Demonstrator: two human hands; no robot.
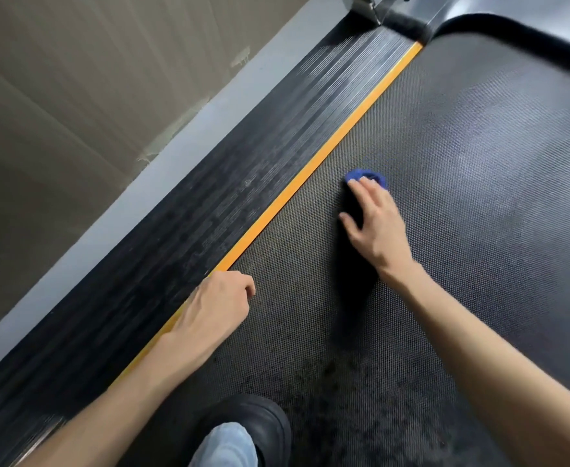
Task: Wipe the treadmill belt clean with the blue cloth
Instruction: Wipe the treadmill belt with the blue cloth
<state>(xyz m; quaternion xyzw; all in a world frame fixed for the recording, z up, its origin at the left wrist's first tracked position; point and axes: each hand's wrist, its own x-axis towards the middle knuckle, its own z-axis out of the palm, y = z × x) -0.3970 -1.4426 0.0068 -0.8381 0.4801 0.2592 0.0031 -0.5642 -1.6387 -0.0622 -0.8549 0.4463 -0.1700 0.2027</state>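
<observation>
The dark, dotted treadmill belt (462, 183) fills the right and centre of the view. A small bunched blue cloth (369, 176) lies on it near the middle. My right hand (376, 225) presses down on the cloth with its fingers stretched out flat, and only the cloth's far edge shows beyond the fingertips. My left hand (217, 306) rests on the belt's left edge by the yellow strip, fingers curled under into a loose fist, holding nothing. Dark smudges mark the belt near the bottom of the view.
A yellow strip (313, 163) borders the belt on the left, with a ribbed black side rail (209, 214) and a grey frame edge beyond it. The treadmill's front housing (479, 21) curves across the top. My black shoe (253, 423) stands on the belt at the bottom.
</observation>
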